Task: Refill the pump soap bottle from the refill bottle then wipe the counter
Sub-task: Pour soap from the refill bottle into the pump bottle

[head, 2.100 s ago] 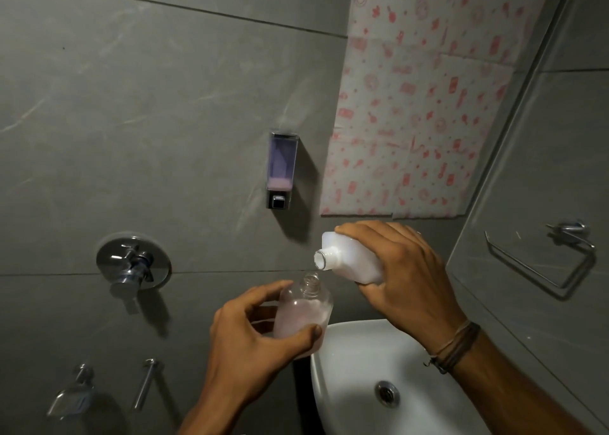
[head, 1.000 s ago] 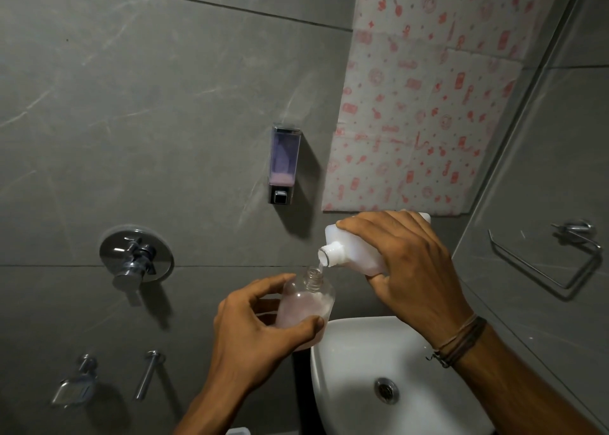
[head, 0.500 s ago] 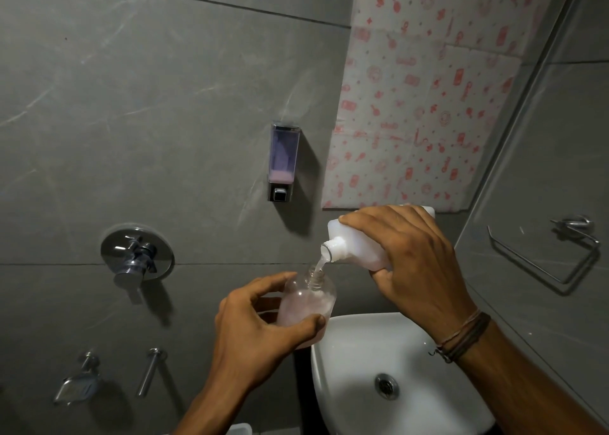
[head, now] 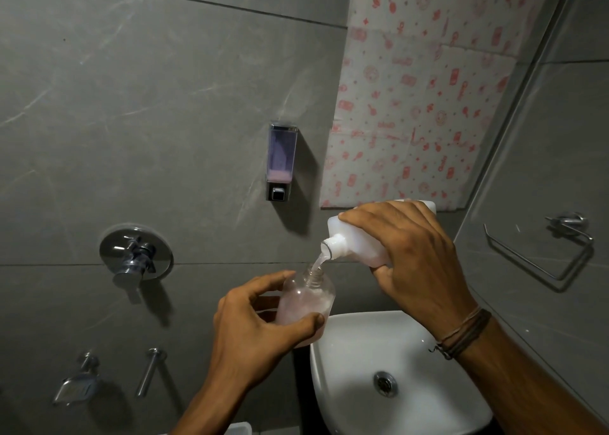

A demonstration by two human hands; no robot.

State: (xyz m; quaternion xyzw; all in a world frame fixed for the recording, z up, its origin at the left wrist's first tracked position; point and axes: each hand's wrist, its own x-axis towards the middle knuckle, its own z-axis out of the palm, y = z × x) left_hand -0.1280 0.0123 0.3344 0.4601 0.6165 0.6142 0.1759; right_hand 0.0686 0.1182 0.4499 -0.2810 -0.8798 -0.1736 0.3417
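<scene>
Pouring from refill bottle [head: 359, 243], gripped mid-body by right hand [head: 418, 260]; left hand [head: 257, 332] clamping clear pump soap bottle [head: 306, 299]. Probably light, slippery plastic.

Pretty clearly a bathroom, probably in a home. Grey tiled walls [head: 148, 105] all round, a white basin [head: 356, 368] with a drain [head: 384, 383] at 5 o'clock, a chrome mixer valve [head: 135, 256] at 9, a wall soap dispenser [head: 281, 162] dead centre, and a towel ring [head: 540, 253] over at 3.
</scene>
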